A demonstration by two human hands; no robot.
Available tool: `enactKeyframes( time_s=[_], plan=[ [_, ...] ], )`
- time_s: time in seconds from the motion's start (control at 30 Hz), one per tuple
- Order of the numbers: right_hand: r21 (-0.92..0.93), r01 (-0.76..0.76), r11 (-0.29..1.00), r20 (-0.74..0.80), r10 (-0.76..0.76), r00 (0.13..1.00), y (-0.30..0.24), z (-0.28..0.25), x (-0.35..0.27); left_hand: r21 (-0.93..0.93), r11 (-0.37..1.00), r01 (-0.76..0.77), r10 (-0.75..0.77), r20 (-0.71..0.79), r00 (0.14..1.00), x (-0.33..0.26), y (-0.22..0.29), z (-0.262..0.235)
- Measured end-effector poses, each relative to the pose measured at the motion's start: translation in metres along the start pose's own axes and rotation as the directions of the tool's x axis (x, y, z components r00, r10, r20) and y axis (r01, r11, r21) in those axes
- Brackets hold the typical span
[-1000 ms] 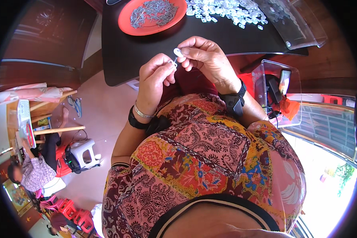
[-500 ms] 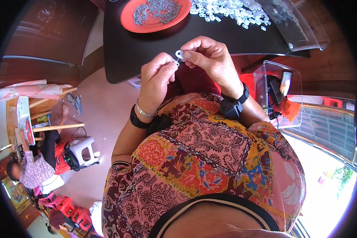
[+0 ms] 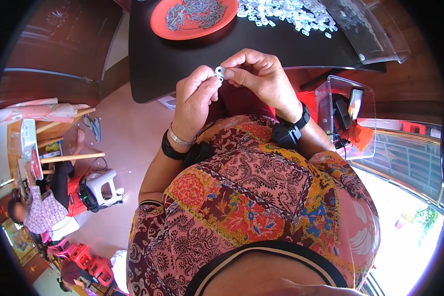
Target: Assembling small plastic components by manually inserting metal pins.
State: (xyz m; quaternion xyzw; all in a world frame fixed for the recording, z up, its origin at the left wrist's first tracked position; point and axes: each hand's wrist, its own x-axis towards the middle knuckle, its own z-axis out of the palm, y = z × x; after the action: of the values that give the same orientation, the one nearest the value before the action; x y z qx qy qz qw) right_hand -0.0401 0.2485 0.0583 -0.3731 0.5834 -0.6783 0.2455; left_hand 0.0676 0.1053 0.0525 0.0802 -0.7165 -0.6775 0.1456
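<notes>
My left hand (image 3: 196, 91) is closed in a pinch on a small white plastic piece (image 3: 220, 79) at its fingertips. My right hand (image 3: 261, 79) pinches another small white plastic piece with a round hole (image 3: 220, 71) between thumb and forefinger. The two pieces meet or overlap over my lap, just off the near edge of the black table (image 3: 192, 54). Fingers hide much of both. Beyond my hands, an orange-red plate (image 3: 158, 24) holds a heap of thin grey screw-like parts (image 3: 195, 15). A pile of similar white pieces (image 3: 291, 15) lies right of it.
A clear plastic tray (image 3: 380, 37) rests at the table's right end. Below it stands a clear bin (image 3: 348, 140) with dark items and orange material. To the left are a grey-white stool (image 3: 103, 190), slippers (image 3: 91, 129) and a seated person (image 3: 47, 209); red stools (image 3: 101, 271) stand farther off.
My right hand has moved slightly left, bringing its white piece against or over the one in my left hand. The left hand stays almost in place.
</notes>
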Motion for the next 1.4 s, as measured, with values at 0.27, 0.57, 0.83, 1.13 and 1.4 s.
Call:
enactKeyframes(
  time_s=[0.27, 0.57, 0.83, 1.13, 1.4],
  plan=[
    [0.075, -0.007, 0.997, 0.001, 0.007, 1.0, 0.002, -0.0001, -0.0008, 0.008, 1.0, -0.023, 0.023, 0.003, 1.0, -0.0002, 0.0001, 0.0003],
    [-0.048, 0.005, 0.999, 0.014, -0.004, 1.0, -0.0013, -0.0039, -0.0021, 0.158, 0.976, -0.152, 0.149, 0.035, 0.988, -0.0006, -0.0043, -0.0004],
    [0.021, 0.001, 1.0, 0.002, -0.001, 1.0, 0.0008, -0.0002, -0.0018, 0.094, 0.993, -0.072, 0.072, 0.0, 0.997, -0.0012, 0.0024, -0.0008],
    [-0.04, 0.016, 0.999, -0.006, -0.016, 1.0, 0.0008, -0.0016, -0.0014, 0.026, 0.999, -0.036, 0.035, 0.034, 0.999, -0.0002, 0.0009, -0.0005],
    [0.024, -0.002, 1.0, -0.005, 0.002, 1.0, 0.0016, -0.0005, -0.0016, 0.012, 1.0, 0.002, -0.002, 0.025, 1.0, 0.0002, 0.0021, -0.0003]
  ],
)
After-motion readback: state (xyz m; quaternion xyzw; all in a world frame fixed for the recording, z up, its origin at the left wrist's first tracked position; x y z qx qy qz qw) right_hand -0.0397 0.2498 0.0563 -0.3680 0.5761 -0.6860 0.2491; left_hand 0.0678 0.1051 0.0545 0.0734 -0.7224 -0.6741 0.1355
